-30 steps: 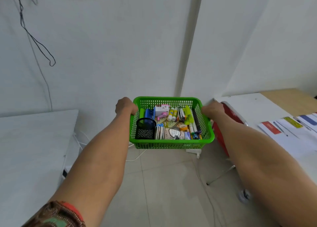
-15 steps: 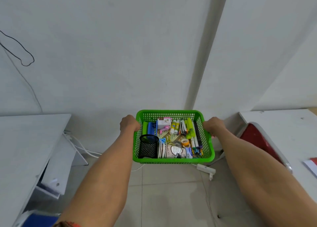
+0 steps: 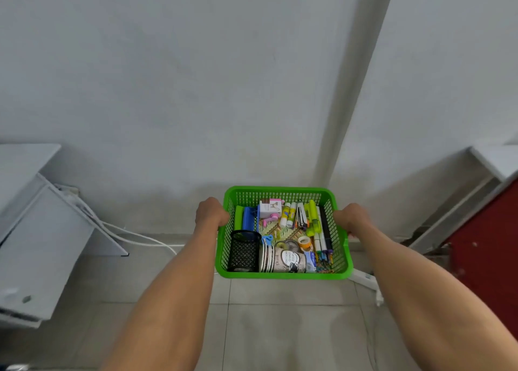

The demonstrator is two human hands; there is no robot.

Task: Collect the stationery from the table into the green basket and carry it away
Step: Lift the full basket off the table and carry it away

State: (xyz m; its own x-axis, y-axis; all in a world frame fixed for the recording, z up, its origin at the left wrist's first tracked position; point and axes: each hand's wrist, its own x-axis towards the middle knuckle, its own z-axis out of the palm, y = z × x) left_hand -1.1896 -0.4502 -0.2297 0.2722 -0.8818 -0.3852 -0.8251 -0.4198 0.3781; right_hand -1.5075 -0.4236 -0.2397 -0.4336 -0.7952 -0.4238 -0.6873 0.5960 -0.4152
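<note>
**Head view: loaded basket hangs between both hands, wall straight ahead**

At far left stands a white desk [image 3: 25, 160], with white cables [image 3: 134, 234] trailing from under it across the tiled floor [image 3: 280, 328]. The left hand [image 3: 211, 213] is curled over the left rim of the green basket [image 3: 283, 274]. The basket is held off the floor at arm's length, directly in front of the person, and looks roughly level.

Inside it, from the left, a black mesh pen cup [image 3: 243, 251] stands upright in the near corner. Beside the cup lies a stack of paper cups [image 3: 280, 261] on its side. Glue sticks [image 3: 288, 215] lie farther back, then a tape roll [image 3: 305, 243], a green highlighter [image 3: 312, 219] and markers [image 3: 322, 239] along the right wall.

The right hand [image 3: 351, 218] clamps the opposite rim, about level with the left. The basket's long axis therefore runs side to side between the two grips, and neither hand is nearer than the other. A power strip [image 3: 364, 279] lies on the floor just below the basket's right corner, and a red panel [image 3: 487, 244] closes off the far right.

Collecting looks finished, so only the carrying remains. With the wall close ahead, desk to the left and red panel to the right, the way out probably calls for a turn. The basket should be kept level so the upright pen cup does not tip.
</note>
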